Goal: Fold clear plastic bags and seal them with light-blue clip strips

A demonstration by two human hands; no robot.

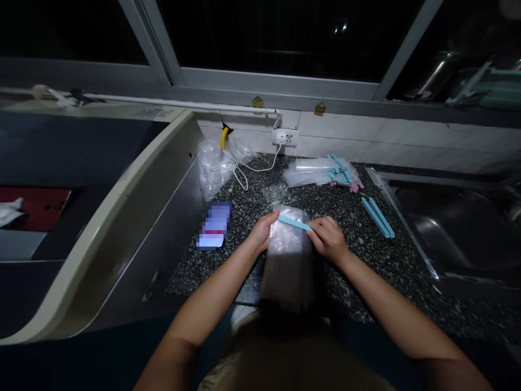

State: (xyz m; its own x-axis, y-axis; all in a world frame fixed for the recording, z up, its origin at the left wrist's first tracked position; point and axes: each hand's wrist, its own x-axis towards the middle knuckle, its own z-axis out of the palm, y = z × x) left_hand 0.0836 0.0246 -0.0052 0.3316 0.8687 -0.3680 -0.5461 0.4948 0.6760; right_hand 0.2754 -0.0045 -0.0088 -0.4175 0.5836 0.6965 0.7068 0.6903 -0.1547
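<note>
A clear plastic bag [288, 244] lies on the counter in front of me, its lower part in shadow. Across its upper part runs a light blue bag sealing clip [293, 222]. My left hand [265, 230] is closed at the left edge of the bag, with the thumb by the clip's left end. At the clip's other end, the fingers of my right hand [328, 238] pinch it. More light blue clips [377, 217] lie on the counter to the right. What the bag contains cannot be made out.
A phone [214, 225] lies to the left, beside a large beige-edged appliance [122, 184]. Behind are crumpled plastic [211, 168], a white cable [260, 169] from the wall socket [285, 137], and plastic bags [311, 172] with blue and pink clips. A metal sink [423, 260] is at right.
</note>
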